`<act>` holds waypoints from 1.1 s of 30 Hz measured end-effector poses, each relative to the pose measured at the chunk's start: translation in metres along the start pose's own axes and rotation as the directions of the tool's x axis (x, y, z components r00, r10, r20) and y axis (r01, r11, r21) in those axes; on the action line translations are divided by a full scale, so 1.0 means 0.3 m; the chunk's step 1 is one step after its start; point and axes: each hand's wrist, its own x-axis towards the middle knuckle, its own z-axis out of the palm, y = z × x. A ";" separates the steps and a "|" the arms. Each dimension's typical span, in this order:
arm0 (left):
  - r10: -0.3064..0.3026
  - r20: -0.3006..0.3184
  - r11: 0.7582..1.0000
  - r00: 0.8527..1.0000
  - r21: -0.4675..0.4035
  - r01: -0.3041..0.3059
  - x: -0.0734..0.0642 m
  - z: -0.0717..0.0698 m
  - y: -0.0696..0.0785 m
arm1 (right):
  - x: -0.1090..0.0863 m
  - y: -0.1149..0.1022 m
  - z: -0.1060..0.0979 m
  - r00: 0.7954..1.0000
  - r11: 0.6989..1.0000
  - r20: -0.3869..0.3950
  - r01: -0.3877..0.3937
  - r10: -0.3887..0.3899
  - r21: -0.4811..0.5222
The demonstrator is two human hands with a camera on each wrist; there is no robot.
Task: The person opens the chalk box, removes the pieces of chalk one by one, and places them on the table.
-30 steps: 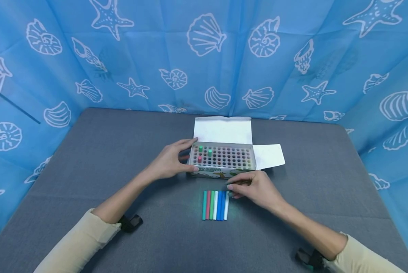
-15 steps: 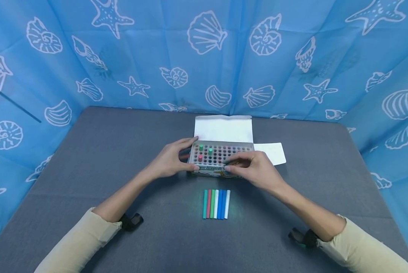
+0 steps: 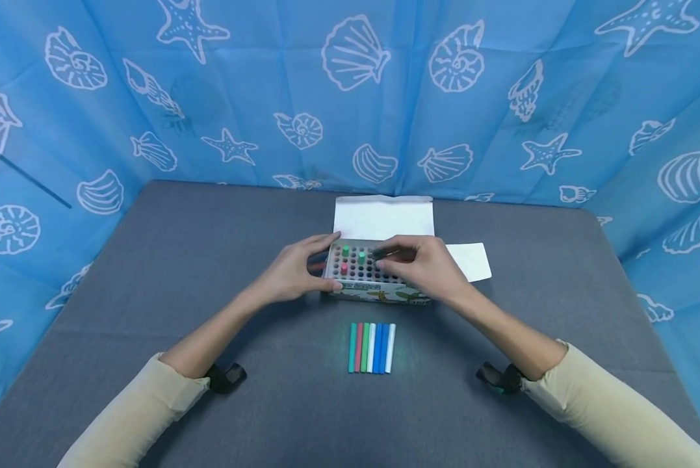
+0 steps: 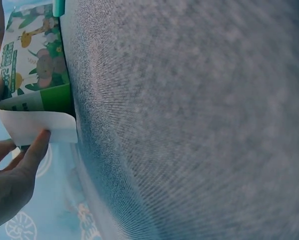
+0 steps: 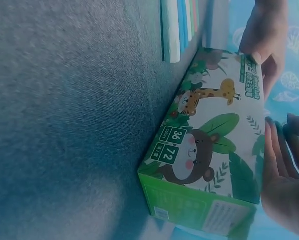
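Observation:
A cardboard box (image 3: 379,294), printed with cartoon animals, stands on the table with its lid up. Inside is a rack of round holes; a red chalk stick (image 3: 344,268) and two green ones (image 3: 362,258) stick up at its left. My left hand (image 3: 297,272) holds the box's left end, thumb on the front edge; in the left wrist view, a finger (image 4: 39,145) rests on the white end flap (image 4: 44,125). Over the rack's middle is my right hand (image 3: 422,263), fingers bent and thumb apart from the index finger. No stick shows between them, though its fingertips are dark.
A row of several chalk sticks (image 3: 372,348), teal, red, green, white and blue, lies on the grey table (image 3: 256,403) before the box. The white lid (image 3: 385,218) leans back, and a side flap (image 3: 472,261) juts right. A blue shell-print curtain (image 3: 303,65) hangs behind.
From beside the row of chalk, my right hand has moved up and left over the rack. The row looks unchanged, and my left hand stays on the box.

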 end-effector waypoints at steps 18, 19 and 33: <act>0.000 -0.002 1.000 1.000 -0.017 0.000 0.001 -0.002 -0.005 | 0.095 0.047 0.056 0.996 0.994 0.074 -0.032 0.039 -0.101; 0.000 -0.002 1.000 1.000 -0.016 0.000 0.000 -0.003 -0.004 | 0.097 0.048 0.058 0.996 0.993 0.077 -0.032 0.041 -0.113; 0.006 -0.007 1.000 1.000 -0.019 -0.007 0.000 0.001 -0.001 | 0.098 0.056 0.077 0.999 0.980 0.043 0.031 -0.023 -0.196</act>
